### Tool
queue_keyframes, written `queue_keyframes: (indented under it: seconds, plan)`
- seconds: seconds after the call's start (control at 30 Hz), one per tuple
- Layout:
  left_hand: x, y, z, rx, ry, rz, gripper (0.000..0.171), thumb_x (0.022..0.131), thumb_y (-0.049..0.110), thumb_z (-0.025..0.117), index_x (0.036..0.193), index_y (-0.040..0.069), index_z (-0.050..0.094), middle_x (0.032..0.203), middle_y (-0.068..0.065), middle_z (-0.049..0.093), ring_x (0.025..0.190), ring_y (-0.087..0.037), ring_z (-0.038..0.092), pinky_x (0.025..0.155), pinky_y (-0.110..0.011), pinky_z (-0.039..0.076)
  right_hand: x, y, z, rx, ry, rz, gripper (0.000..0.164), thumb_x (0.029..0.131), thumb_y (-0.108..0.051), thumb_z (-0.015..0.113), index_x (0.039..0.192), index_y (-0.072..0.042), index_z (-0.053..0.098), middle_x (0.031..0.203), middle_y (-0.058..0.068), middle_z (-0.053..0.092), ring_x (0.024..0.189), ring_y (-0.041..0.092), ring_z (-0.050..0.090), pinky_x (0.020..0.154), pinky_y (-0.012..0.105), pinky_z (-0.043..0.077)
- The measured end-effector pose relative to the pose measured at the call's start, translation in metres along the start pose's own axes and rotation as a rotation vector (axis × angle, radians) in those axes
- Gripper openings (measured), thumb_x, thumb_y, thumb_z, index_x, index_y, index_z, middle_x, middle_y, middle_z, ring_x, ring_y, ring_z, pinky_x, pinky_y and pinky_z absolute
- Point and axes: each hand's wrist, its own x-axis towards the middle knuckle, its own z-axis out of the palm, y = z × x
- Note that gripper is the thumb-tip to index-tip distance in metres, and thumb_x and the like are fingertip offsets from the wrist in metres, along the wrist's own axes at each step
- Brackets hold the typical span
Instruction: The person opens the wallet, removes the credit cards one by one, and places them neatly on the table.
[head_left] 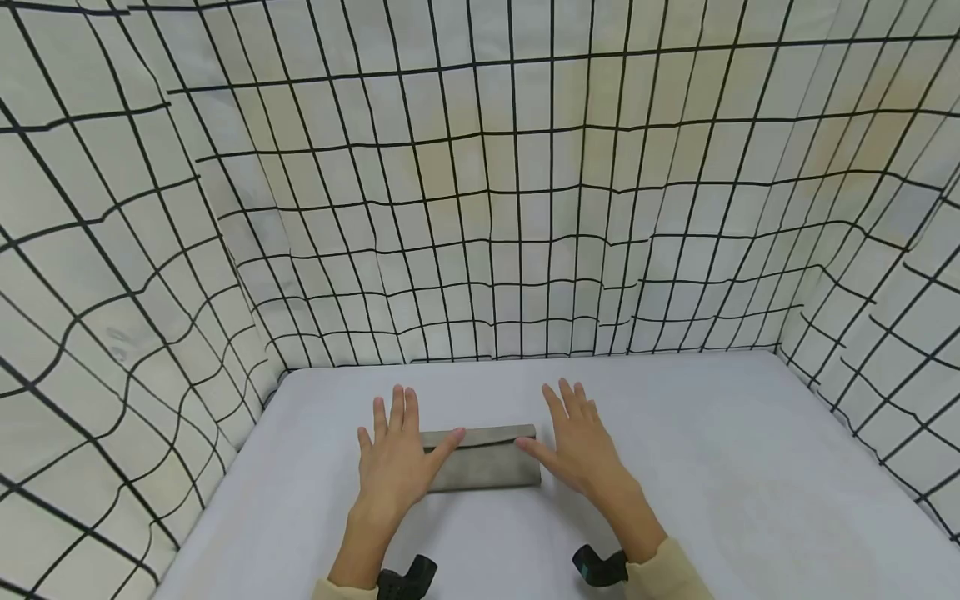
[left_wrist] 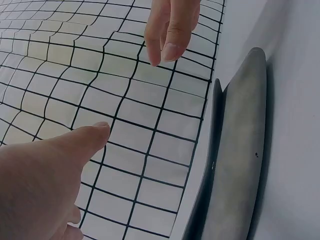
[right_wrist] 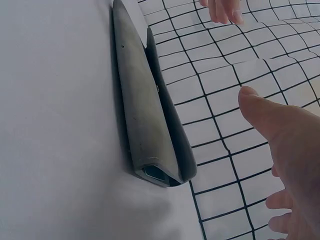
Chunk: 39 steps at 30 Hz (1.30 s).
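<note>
A grey folding glasses case [head_left: 487,468] lies lengthwise across the white table, its long flap lifted slightly along the far side. The right wrist view shows one end of the case [right_wrist: 145,100], triangular and hollow. My left hand [head_left: 393,467] is spread above the table at the case's left end, thumb angled inward over it. Over at the right end, my right hand [head_left: 587,454] is spread likewise, its thumb pointing toward the flap. In both wrist views the thumbs stand apart from the case, and neither hand holds anything.
The white table [head_left: 712,467] extends on both sides of the case. White walls with a black grid [head_left: 525,208] enclose it at the back, left and right. A black wrist camera mount [head_left: 408,579] sits on each wrist, beside a pale yellow sleeve [head_left: 667,575].
</note>
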Motion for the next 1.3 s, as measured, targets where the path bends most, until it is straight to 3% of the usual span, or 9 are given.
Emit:
queue_keyframes:
  seconds: [0.23, 0.43, 0.6, 0.8, 1.0, 1.13, 1.3]
  plan:
    - [-0.003, -0.006, 0.011, -0.097, -0.008, -0.021, 0.111, 0.091, 0.076, 0.046, 0.159, -0.004, 0.009, 0.167, -0.025, 0.002, 0.154, -0.049, 0.002, 0.118, -0.071, 0.016, 0.001, -0.006, 0.011, 0.048, -0.034, 0.002, 0.092, 0.091, -0.066, 0.058, 0.158, -0.009, 0.03, 0.166, 0.019, 0.023, 0.155, 0.041, 0.017, 0.122, 0.059, 0.027]
    - [-0.018, -0.02, 0.041, -0.18, -0.053, -0.068, 0.112, 0.093, 0.066, 0.055, 0.156, -0.012, 0.004, 0.165, -0.032, -0.002, 0.152, -0.053, 0.003, 0.118, -0.069, 0.018, -0.002, -0.008, 0.024, 0.065, -0.059, -0.004, 0.084, 0.094, -0.059, 0.058, 0.156, -0.008, 0.033, 0.165, 0.018, 0.027, 0.154, 0.04, 0.021, 0.122, 0.057, 0.028]
    - [-0.026, -0.025, 0.06, -0.235, -0.036, -0.087, 0.115, 0.091, 0.067, 0.057, 0.155, -0.014, 0.004, 0.164, -0.035, 0.001, 0.151, -0.054, 0.006, 0.118, -0.068, 0.019, 0.002, -0.011, 0.032, 0.048, -0.031, -0.089, 0.076, 0.095, -0.05, 0.063, 0.15, -0.002, 0.041, 0.158, 0.022, 0.038, 0.15, 0.041, 0.031, 0.12, 0.055, 0.032]
    - [-0.027, -0.017, 0.067, -0.242, 0.005, -0.096, 0.114, 0.091, 0.066, 0.057, 0.152, -0.018, 0.011, 0.16, -0.04, 0.012, 0.147, -0.058, 0.018, 0.114, -0.069, 0.028, 0.011, -0.02, 0.043, -0.035, -0.012, -0.196, 0.062, 0.094, -0.043, 0.067, 0.139, -0.003, 0.055, 0.147, 0.019, 0.054, 0.14, 0.037, 0.048, 0.114, 0.051, 0.042]
    - [-0.028, -0.009, 0.069, -0.211, 0.007, -0.093, 0.108, 0.093, 0.058, 0.062, 0.148, -0.023, 0.018, 0.152, -0.045, 0.025, 0.137, -0.061, 0.034, 0.106, -0.067, 0.04, 0.017, -0.025, 0.055, -0.162, -0.011, -0.229, 0.038, 0.095, -0.044, 0.064, 0.116, -0.012, 0.066, 0.119, 0.009, 0.072, 0.108, 0.025, 0.071, 0.082, 0.042, 0.061]
    - [-0.025, -0.006, 0.068, -0.181, 0.033, -0.055, 0.1, 0.092, 0.051, 0.067, 0.143, -0.026, 0.027, 0.145, -0.047, 0.035, 0.133, -0.06, 0.043, 0.103, -0.065, 0.045, 0.024, -0.029, 0.057, -0.214, -0.004, -0.247, 0.029, 0.096, -0.044, 0.063, 0.097, -0.014, 0.065, 0.09, 0.003, 0.072, 0.081, 0.021, 0.072, 0.063, 0.037, 0.057]
    - [-0.022, -0.009, 0.066, -0.149, 0.038, -0.074, 0.099, 0.092, 0.051, 0.067, 0.142, -0.025, 0.03, 0.143, -0.046, 0.04, 0.13, -0.059, 0.047, 0.098, -0.065, 0.049, 0.033, -0.034, 0.058, -0.296, -0.001, -0.321, 0.035, 0.096, -0.047, 0.06, 0.086, -0.014, 0.063, 0.075, 0.0, 0.067, 0.067, 0.018, 0.067, 0.058, 0.033, 0.055]
